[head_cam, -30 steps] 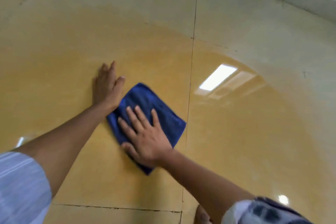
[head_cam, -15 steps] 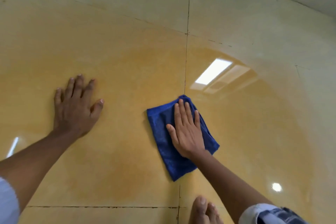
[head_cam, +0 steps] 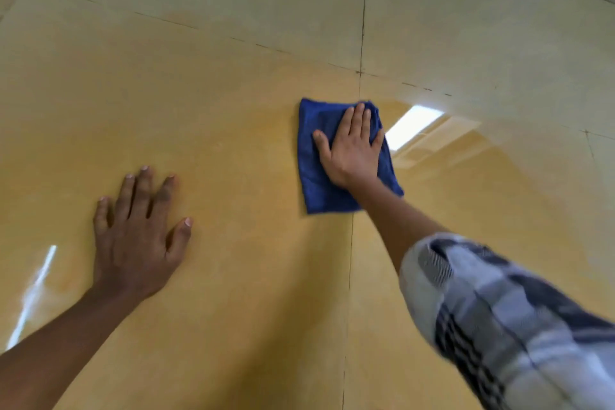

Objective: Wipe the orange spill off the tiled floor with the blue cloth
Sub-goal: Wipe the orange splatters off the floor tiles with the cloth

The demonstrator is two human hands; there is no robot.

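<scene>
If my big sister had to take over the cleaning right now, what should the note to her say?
Right hand: flat, fingers straight, pressing the blue cloth onto the floor.
Left hand: flat on the wet tile, fingers spread, holding nothing.
The cloth lies folded across the tile joint, near the far edge of the orange spill.
Done: little that shows; an orange film covers most of the tiled floor near you.
Left: wipe the whole orange area, on both sides of the joint.

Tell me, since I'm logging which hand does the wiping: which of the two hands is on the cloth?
The right hand. It lies flat on the blue cloth, fingers straight, while the left hand rests spread on the bare orange-stained floor, apart from the cloth.
</scene>
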